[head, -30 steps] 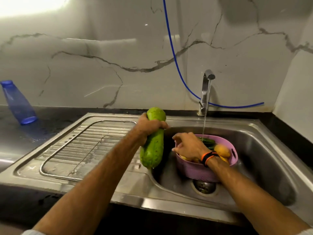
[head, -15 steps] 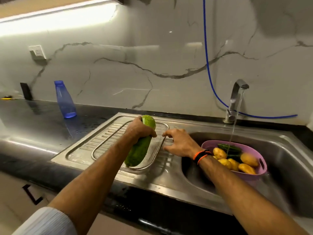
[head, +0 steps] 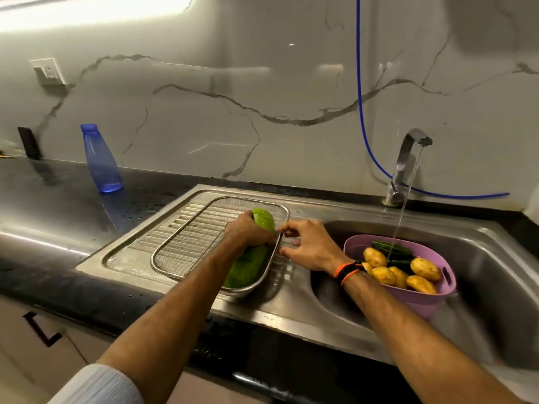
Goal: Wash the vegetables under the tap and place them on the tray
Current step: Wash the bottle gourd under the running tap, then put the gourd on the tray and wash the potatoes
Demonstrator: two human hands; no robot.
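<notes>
A long light-green gourd (head: 248,268) lies in the steel mesh tray (head: 186,246) on the sink's draining board. My left hand (head: 248,231) grips the gourd near its far end. My right hand (head: 310,246) pinches the tray's right rim between thumb and fingers. In the sink basin stands a purple basket (head: 428,301) holding several yellow potatoes (head: 385,275) and dark green cucumbers (head: 390,249). The tap (head: 408,158) runs, and its water falls into the basket.
A blue plastic bottle (head: 100,158) stands on the black counter (head: 43,199) to the left of the sink. A blue hose (head: 361,112) hangs down the marble wall behind the tap. A wall socket (head: 48,72) sits at the far left.
My left hand carried the gourd from the basin over to the tray and laid it down inside. My right hand left the basket and took hold of the tray's rim.
</notes>
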